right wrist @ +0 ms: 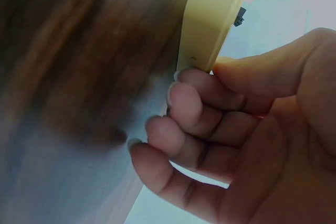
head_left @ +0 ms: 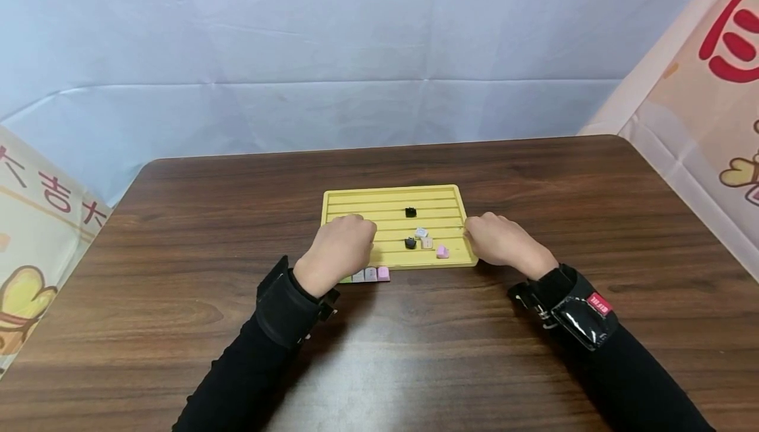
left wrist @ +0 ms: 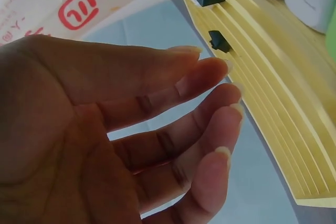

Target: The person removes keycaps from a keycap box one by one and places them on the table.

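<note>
"Two hands: the right hand pinches the yellow tray mid-table, right end; the left hand, loosely curved, empty, at the left."

"Risky! Lifting that right end could slide loose keycaps left."

This looks like a small screened-off recording corner; whether it is set up inside a home, an office or a lab cannot be told. Beyond the left fingers and right fingers, a pale blue sheet with fold creases forms the back wall. Well out to the left of the left fingers stands a printed cloth with dark red characters and a cartoon figure; well out to the right of the right fingers, a similar printed panel bears a bold red design. Under the fingers spreads a dark wood-grain tabletop with rounded far corners. Behind the fingers, black wrist straps carry gear, which suits filming.
</note>
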`<action>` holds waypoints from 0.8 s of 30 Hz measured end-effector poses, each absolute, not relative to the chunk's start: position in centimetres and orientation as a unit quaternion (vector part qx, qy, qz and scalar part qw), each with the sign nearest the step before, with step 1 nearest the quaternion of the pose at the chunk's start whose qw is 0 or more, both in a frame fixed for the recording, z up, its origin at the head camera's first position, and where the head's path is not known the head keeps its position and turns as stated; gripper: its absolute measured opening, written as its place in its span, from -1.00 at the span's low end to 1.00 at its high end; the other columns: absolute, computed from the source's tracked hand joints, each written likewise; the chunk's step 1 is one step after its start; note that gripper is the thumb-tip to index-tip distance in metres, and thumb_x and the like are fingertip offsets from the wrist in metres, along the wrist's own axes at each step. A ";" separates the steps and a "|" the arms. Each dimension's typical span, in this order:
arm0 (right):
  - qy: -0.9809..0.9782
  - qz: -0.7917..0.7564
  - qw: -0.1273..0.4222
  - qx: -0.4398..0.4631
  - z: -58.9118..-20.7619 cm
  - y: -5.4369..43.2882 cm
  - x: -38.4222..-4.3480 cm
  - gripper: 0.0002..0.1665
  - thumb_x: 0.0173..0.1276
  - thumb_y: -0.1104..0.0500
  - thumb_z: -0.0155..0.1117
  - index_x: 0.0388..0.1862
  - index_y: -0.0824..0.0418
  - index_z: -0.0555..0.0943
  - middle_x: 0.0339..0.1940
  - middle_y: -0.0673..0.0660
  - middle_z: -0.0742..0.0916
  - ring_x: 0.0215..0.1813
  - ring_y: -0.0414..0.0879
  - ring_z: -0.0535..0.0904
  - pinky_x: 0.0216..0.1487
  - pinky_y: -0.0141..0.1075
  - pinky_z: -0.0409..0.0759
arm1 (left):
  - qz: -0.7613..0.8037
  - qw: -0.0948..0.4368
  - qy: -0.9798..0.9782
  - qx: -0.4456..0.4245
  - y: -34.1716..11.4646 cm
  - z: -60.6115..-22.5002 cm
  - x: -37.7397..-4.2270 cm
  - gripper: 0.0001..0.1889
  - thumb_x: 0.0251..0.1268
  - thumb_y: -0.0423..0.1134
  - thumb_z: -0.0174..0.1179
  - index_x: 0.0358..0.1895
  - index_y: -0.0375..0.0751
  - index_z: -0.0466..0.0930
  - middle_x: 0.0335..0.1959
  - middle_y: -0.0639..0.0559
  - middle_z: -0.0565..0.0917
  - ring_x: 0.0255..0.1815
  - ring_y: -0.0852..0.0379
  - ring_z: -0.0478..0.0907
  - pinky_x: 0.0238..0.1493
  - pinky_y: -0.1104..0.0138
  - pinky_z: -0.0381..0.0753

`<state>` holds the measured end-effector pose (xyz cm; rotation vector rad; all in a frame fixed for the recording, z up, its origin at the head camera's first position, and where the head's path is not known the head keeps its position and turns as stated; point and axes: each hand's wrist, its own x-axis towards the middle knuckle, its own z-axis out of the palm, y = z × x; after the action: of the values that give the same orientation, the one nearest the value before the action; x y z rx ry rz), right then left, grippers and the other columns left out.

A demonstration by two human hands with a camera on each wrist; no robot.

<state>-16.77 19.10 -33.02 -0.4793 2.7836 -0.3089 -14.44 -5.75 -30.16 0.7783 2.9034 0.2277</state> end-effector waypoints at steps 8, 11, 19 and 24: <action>0.969 -0.101 0.143 -0.171 -33.0 19.1 -16.8 -0.82 0.36 0.33 -0.09 -0.39 0.29 0.47 -0.63 0.08 0.44 -0.61 -0.11 0.29 -0.55 -0.32 0.25 | 0.080 0.069 0.962 0.253 -5.6 -30.3 -14.9 -0.59 0.30 -0.39 0.04 -0.72 -0.08 0.19 -0.72 0.08 0.06 -0.66 0.20 0.01 -0.62 0.38 0.03; 0.969 -0.103 0.146 -0.169 -33.0 19.1 -16.8 -0.82 0.36 0.34 -0.09 -0.39 0.29 0.47 -0.63 0.08 0.44 -0.61 -0.12 0.29 -0.55 -0.32 0.25 | 0.087 0.068 0.961 0.255 -5.5 -30.3 -15.0 -0.58 0.30 -0.39 0.04 -0.72 -0.08 0.15 -0.72 0.09 0.03 -0.65 0.20 -0.02 -0.62 0.38 0.00; 0.969 -0.104 0.148 -0.166 -32.9 19.1 -16.7 -0.82 0.35 0.34 -0.09 -0.40 0.28 0.46 -0.64 0.08 0.43 -0.61 -0.12 0.29 -0.55 -0.32 0.25 | 0.101 0.085 0.956 0.262 -4.2 -30.1 -15.3 -0.56 0.30 -0.36 0.06 -0.72 -0.07 0.10 -0.71 0.11 -0.01 -0.65 0.20 -0.07 -0.61 0.37 -0.03; 0.970 -0.101 0.150 -0.162 -32.9 19.0 -16.7 -0.81 0.37 0.32 -0.10 -0.40 0.28 0.46 -0.64 0.08 0.42 -0.61 -0.11 0.29 -0.55 -0.32 0.25 | 0.104 0.083 0.954 0.268 -3.8 -30.1 -15.3 -0.55 0.29 -0.32 0.09 -0.71 -0.07 0.09 -0.71 0.11 -0.01 -0.66 0.21 -0.06 -0.61 0.38 -0.03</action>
<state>-16.72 18.99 -32.89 -0.4648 2.7869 -0.2914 -15.31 -3.82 -30.10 0.8016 2.8486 0.3114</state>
